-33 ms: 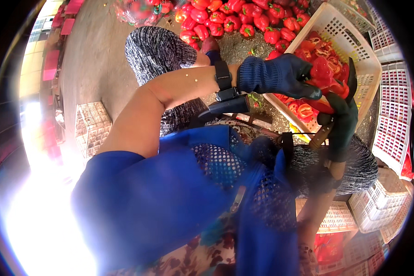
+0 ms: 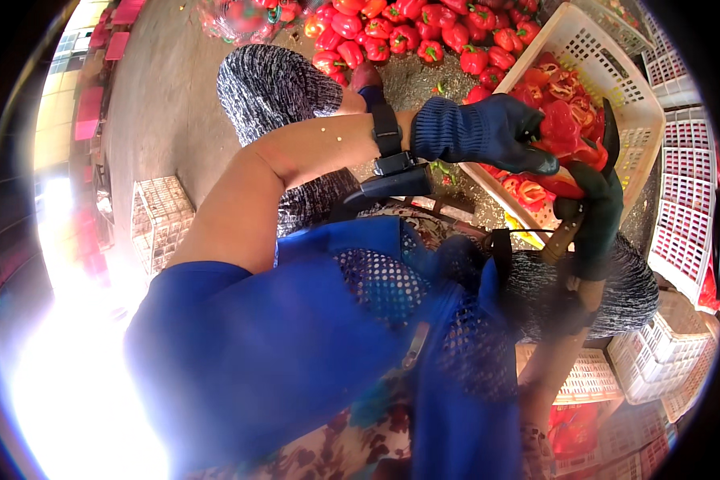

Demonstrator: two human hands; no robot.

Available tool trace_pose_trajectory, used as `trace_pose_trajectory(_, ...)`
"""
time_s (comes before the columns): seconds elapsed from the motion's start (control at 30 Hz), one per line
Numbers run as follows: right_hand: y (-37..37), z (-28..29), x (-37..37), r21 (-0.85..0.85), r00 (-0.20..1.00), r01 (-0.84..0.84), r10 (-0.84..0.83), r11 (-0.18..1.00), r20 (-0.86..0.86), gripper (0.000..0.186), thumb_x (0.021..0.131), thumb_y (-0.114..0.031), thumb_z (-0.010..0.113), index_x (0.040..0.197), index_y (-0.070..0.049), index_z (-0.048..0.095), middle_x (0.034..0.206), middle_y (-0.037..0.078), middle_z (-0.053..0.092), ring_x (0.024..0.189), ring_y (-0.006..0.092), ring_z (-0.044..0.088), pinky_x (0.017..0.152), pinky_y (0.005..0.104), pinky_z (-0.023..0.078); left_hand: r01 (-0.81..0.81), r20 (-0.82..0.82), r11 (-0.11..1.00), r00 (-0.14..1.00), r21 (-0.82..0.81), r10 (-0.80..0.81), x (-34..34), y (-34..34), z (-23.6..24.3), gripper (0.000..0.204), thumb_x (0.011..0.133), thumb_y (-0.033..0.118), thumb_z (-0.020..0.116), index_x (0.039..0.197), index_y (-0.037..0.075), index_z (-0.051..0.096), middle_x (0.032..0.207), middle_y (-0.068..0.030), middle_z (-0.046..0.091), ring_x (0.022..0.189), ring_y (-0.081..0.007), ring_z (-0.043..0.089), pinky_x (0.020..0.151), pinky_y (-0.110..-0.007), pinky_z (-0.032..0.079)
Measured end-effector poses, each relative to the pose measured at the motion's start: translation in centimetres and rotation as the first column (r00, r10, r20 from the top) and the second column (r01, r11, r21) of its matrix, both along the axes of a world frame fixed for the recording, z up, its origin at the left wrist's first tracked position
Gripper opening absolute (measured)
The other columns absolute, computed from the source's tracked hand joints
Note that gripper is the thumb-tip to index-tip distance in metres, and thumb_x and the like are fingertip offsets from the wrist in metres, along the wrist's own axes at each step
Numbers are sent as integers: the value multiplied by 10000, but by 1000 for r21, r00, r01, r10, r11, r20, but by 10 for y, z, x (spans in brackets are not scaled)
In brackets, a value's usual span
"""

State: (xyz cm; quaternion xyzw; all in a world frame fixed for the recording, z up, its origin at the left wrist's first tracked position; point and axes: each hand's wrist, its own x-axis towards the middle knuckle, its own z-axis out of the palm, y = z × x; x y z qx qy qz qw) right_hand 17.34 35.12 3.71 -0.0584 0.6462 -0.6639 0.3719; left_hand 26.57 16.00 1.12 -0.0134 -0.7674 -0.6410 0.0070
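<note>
Over the crate point(image 2: 592, 60), the left hand point(image 2: 492, 132) grasps a red pepper point(image 2: 562, 128) while the right hand point(image 2: 600, 214) bends against it, its grip unclear, apparently opening it, which next calls for steady fingers.

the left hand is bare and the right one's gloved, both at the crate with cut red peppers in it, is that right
Not quite: the left hand isn't bare. The head view shows it in a dark blue glove. The right hand is gloved and both are at the crate with cut red peppers, as you say.
</note>
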Motion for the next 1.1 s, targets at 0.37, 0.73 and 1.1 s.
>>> trace_pose_trajectory(0.37, 13, -50, -22, 152, 729, -301, 330, 941, -600, 343, 914, -125, 526, 1239, -27, 581, 919, 54, 597, 540, 95, 512, 444, 232, 373, 370, 308, 793, 920, -484, -242, -23, -22, 8, 470, 799, 551, 695, 944, 104, 710, 792, -105, 703, 784, -273, 686, 712, -399, 520)
trace_pose_trajectory(0.73, 17, -58, -28, 349, 547, -200, 400, 915, -735, 275, 889, -64, 524, 1139, 9, 612, 1025, 156, 637, 811, 240, 636, 667, 320, 498, 363, 214, 924, 918, -120, -333, -44, 13, -55, 453, 811, 483, 727, 924, 45, 714, 751, -93, 689, 727, -206, 666, 675, -354, 518)
trace_pose_trajectory(1.1, 22, -41, -5, -46, 952, -6, -9, 999, -308, 311, 907, -236, 542, 1048, 29, 624, 857, 76, 632, 675, 143, 592, 575, 249, 470, 347, 497, 912, 765, 220, -411, -39, 9, 27, 300, 957, 285, 618, 1040, 4, 680, 891, -66, 712, 736, -122, 665, 642, -289, 529)
